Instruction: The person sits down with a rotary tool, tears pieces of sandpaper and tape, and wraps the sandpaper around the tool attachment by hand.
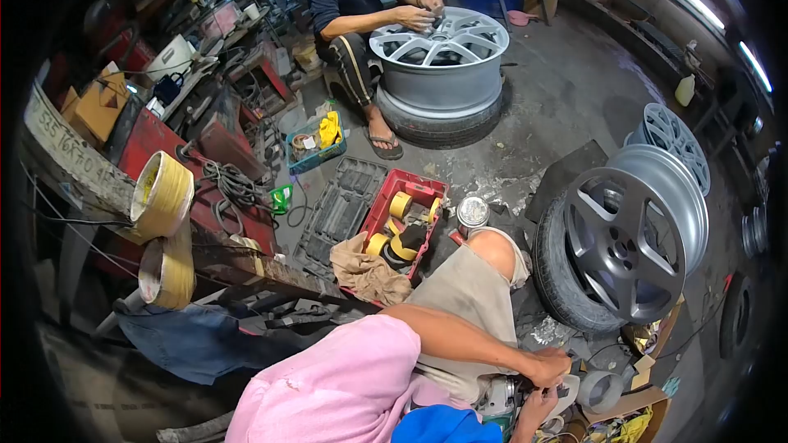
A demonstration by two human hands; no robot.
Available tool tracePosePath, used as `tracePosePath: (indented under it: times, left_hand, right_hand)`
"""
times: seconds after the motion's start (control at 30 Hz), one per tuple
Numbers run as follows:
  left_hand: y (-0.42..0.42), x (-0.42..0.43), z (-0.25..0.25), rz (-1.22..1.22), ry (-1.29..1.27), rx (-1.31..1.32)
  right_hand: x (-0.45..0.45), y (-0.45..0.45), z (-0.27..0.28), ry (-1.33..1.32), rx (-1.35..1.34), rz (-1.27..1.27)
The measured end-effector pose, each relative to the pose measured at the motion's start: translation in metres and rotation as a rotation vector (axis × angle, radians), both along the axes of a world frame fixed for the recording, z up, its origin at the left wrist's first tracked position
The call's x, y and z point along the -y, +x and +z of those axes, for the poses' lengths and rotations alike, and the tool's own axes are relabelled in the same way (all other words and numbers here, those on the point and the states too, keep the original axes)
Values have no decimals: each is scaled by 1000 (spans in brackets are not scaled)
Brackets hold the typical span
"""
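Note:
Low in the view, my left hand (pixel 550 367) reaches out from a pink sleeve (pixel 328 377), its fingers closed on something too small to make out. Just below it is my right hand (pixel 538 408), its fingers bent around something that is mostly hidden. Against both hands lies a tool (pixel 497 398) with a metal head and a green part. A pale, flat round piece (pixel 566 391) shows beside the fingers. A grey ring-shaped roll (pixel 600 391) stands to the right.
A dark five-spoke wheel (pixel 625 246) leans on a tyre (pixel 558 271) at the right. A red toolbox (pixel 441 197) holds tape rolls. Behind, a seated co-worker (pixel 349 0) has both hands over a silver wheel (pixel 443 78). A cardboard box (pixel 652 398) sits lower right.

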State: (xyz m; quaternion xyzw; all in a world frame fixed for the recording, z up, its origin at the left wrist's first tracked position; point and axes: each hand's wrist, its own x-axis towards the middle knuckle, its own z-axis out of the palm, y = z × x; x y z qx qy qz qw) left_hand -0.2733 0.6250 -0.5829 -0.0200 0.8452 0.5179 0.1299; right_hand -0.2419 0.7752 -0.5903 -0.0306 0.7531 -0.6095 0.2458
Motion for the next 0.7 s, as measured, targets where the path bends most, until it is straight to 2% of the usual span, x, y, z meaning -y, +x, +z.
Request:
tracePosePath:
  times: [0.17,0.23,0.27,0.3,0.37,0.5,0.7]
  left_hand:
    - [-3,7,20,-21,-23,22]
    - [-3,14,30,-125,-23,30]
    - [-4,5,11,-81,-66,-136]
    - [-9,-1,-4,-73,-55,-133]
    - [-11,7,13,-172,-93,-7]
    - [-21,4,-3,-227,-120,-53]
    - [-4,20,40,-163,-162,1]
  right_hand:
    - [-3,-5,8,4,46,-28]
    - [-12,-8,11,39,127,-1]
    - [-12,-8,15,15,170,-3]
    - [-12,-9,18,28,173,3]
    - [-13,-10,23,-10,209,-5]
    - [-24,-15,8,0,153,53]
    - [-7,-5,9,55,152,-46]
